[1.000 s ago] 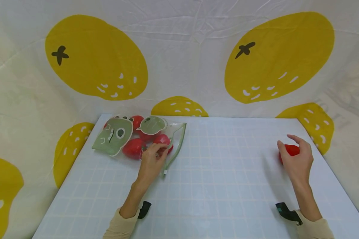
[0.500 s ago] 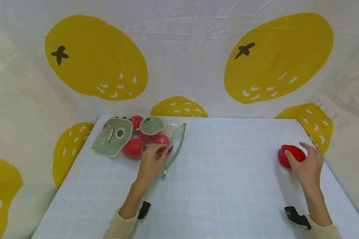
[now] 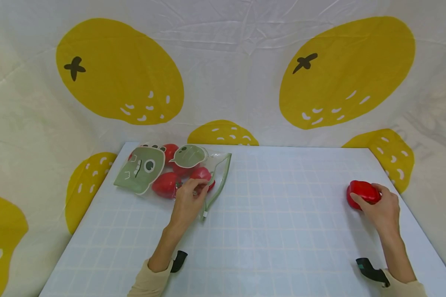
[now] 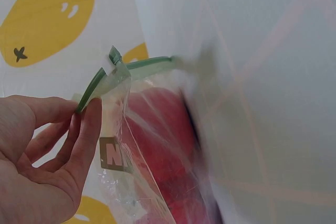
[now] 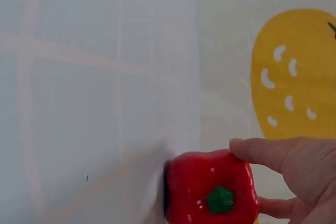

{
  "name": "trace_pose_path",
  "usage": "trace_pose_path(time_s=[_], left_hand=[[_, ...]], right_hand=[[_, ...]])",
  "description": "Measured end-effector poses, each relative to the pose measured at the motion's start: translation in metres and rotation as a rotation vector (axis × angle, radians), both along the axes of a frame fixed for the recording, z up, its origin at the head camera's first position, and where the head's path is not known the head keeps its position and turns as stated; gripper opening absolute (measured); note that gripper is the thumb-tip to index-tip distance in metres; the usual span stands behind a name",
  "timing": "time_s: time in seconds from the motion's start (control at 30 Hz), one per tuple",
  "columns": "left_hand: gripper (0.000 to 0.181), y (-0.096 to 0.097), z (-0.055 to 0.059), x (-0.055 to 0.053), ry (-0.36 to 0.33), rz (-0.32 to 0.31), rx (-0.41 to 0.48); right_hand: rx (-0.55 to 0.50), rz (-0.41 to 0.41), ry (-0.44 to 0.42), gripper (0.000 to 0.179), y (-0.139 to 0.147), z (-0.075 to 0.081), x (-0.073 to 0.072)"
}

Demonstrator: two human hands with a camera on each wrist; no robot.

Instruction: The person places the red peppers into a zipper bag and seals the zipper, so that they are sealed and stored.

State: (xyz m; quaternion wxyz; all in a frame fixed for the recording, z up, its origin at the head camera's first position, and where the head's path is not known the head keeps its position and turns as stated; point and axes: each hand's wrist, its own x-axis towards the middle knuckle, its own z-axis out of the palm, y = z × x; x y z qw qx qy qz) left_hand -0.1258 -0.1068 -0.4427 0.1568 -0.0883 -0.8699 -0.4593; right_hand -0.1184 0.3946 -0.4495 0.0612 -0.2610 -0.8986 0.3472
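Observation:
At the back left of the table lies a clear zip bag with green cartoon prints and a green closure strip. Several red, rounded things show through its plastic. My left hand pinches the bag's edge between thumb and finger; in the left wrist view the green strip is between the fingertips and the mouth stands parted. Over on the right, a glossy red bell pepper rests on the table. My right hand grips it from the near right side. Its green stem shows in the right wrist view.
The white table has a pale grid pattern. Behind it and at its sides hangs a white cloth with large yellow fruit prints. The pepper is close to the table's right edge, the bag near the back left corner.
My right hand has shifted right and come down onto the bell pepper, its fingers closing on it. The left hand and the bag have stayed in place.

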Motion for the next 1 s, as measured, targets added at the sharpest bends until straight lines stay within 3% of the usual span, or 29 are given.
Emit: trace_pose_path(time_s=[0.53,1.0], left_hand=[[0.017,0.000,-0.001,-0.001,0.025,-0.001,0.016],[0.017,0.001,-0.001,-0.002,0.026,-0.004,0.011]], right_hand=[[-0.070,0.007,0.004,0.080,-0.004,0.004,-0.001],[-0.281,0.015,-0.034,0.096,-0.026,0.016,-0.013]])
